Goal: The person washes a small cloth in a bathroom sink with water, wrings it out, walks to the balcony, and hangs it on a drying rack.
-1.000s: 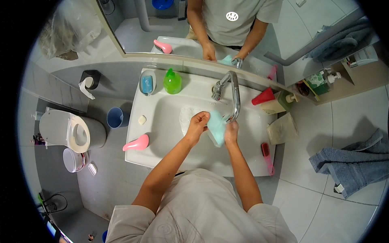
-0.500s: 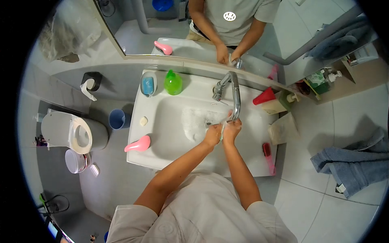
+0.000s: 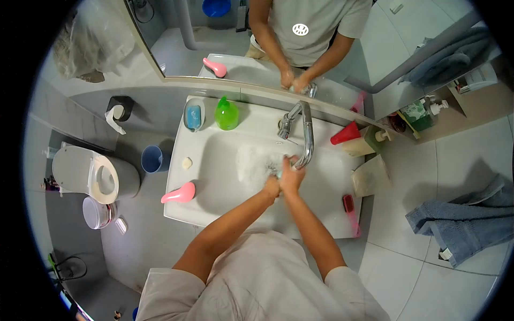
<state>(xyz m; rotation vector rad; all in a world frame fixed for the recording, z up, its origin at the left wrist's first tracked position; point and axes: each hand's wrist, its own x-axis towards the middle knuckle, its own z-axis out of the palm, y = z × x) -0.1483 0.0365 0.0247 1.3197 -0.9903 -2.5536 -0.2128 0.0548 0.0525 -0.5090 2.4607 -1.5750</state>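
Note:
Under the curved tap [image 3: 308,131], both hands are close together over the white sink [image 3: 214,152]. My left hand [image 3: 272,185] is closed round a light-blue cloth [image 3: 278,174], of which only a small part shows between the hands. My right hand [image 3: 292,175] is just beside it, nearest the tap's outlet, closed and slightly blurred, pressed against the same cloth. Most of the cloth is hidden by the fingers. White foam [image 3: 250,163] lies in the basin to the left of the hands, by the drain.
A green bottle [image 3: 226,115] and a blue soap in a dish [image 3: 193,116] stand on the back rim. Pink objects lie at the left [image 3: 180,193] and right [image 3: 352,214]. A red tube [image 3: 345,133] is right of the tap. A mirror [image 3: 230,37] hangs behind.
The cloth was spread between the hands a second ago and is now bunched up, mostly hidden. Both hands came together under the tap, then shifted slightly left. More foam shows in the basin.

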